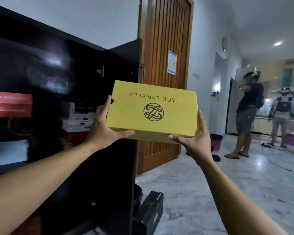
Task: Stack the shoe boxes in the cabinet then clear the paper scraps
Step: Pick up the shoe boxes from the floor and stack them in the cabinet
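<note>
Your left hand [103, 128] and right hand [193, 139] clasp the yellow Lace Lynelle shoe box [153, 112] at its ends; keep it level; swing left past the cabinet door [124, 68]; seat it squarely on the white boxes [77, 119].

slatted wooden door [166, 48], pale wall [75, 19], glossy marble floor [202, 192], ceiling downlight [278, 43]

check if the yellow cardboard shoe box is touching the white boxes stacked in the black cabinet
Apart. The head view shows the yellow cardboard shoe box held up by both hands outside the black cabinet, with the white boxes farther left inside.
</note>
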Available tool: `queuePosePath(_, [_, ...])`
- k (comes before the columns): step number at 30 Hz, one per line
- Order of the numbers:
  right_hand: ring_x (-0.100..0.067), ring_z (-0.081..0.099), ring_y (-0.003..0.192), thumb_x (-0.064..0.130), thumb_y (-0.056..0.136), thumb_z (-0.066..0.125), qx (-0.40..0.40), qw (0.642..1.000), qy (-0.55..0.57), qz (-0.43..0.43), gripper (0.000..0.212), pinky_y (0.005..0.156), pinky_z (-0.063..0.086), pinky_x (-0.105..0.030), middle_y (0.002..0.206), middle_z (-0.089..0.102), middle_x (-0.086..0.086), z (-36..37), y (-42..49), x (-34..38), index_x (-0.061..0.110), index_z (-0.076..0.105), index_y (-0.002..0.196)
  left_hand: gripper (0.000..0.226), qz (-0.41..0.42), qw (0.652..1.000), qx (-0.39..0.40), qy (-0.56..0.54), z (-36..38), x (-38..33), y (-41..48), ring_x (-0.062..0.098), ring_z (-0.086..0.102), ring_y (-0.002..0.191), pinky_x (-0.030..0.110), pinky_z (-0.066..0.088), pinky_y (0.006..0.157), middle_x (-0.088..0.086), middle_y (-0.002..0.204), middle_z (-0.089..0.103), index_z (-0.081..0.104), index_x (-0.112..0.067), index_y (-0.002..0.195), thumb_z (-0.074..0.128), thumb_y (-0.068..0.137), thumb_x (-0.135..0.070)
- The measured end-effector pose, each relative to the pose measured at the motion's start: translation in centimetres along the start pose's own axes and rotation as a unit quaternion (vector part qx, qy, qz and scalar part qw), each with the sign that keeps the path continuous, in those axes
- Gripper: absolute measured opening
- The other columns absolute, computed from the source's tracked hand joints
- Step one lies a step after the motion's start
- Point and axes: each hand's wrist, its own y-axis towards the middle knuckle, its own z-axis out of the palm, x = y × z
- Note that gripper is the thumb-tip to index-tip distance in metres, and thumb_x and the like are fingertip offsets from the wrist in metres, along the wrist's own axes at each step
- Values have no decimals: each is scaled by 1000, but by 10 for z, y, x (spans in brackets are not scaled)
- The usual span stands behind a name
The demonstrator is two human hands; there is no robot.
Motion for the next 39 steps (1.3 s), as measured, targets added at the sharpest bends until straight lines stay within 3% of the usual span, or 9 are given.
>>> queuePosePath(9, [-8,40,138,66,41,92,164,973,154,-57,140,117,35,-36,151,43,12,174,26,65,28,24,158,146,-91,985,-112,98,-191,24,-11,11,47,132,37,41,114,-5,146,45,16,-35,159,86,39,-77])
queuePosePath(13, [-4,54,124,56,49,95,201,959,192,-62,122,104,51,-34,134,57,18,262,20,72,31,35,152,146,-154,967,-153,133,-250,52,-21,13,50,130,38,43,112,-7,141,50,22,-44,155,95,31,-67])
queuePosePath(16, [-7,61,116,57,49,96,213,950,223,-43,110,95,57,-36,126,63,13,323,22,74,32,45,144,140,-185,950,-186,167,-283,70,-15,14,47,126,35,40,111,-4,134,45,29,-36,156,104,37,-39])
queuePosePath(21, [8,60,103,25,68,92,233,932,274,-36,81,91,54,-25,114,64,19,414,42,91,30,52,137,130,-204,909,-250,263,-336,102,13,22,50,117,45,46,106,3,123,44,37,-27,154,101,42,-35])
queuePosePath(24, [16,60,95,12,74,88,236,927,284,-61,64,85,54,-17,108,65,19,467,63,100,36,55,123,123,-200,899,-265,286,-364,122,36,19,48,114,42,46,105,2,121,43,39,-26,153,101,46,-34])
queuePosePath(27, [20,58,86,5,81,81,207,931,297,-57,57,75,49,-6,100,61,23,513,90,108,26,56,128,112,-179,893,-273,311,-384,139,67,19,47,115,37,44,101,1,121,42,42,-26,150,99,53,-30])
queuePosePath(32, [-12,57,104,3,89,72,185,938,286,-65,55,90,49,-27,108,58,14,577,131,105,11,53,140,94,-174,884,-270,340,-405,181,111,22,47,118,36,45,97,0,121,42,49,-24,142,97,61,-27])
queuePosePath(35, [-14,54,110,3,89,72,180,940,280,-69,62,96,49,-34,121,55,4,606,140,101,13,48,145,92,-173,880,-286,337,-405,213,124,26,49,121,42,47,101,5,128,44,43,-22,145,93,67,-22])
queuePosePath(39, [-16,57,103,3,87,74,185,941,277,-60,50,99,50,-38,109,58,-1,638,134,90,17,48,127,74,-168,848,-342,369,-398,248,130,30,47,128,40,46,100,11,142,40,41,-14,140,82,79,-4])
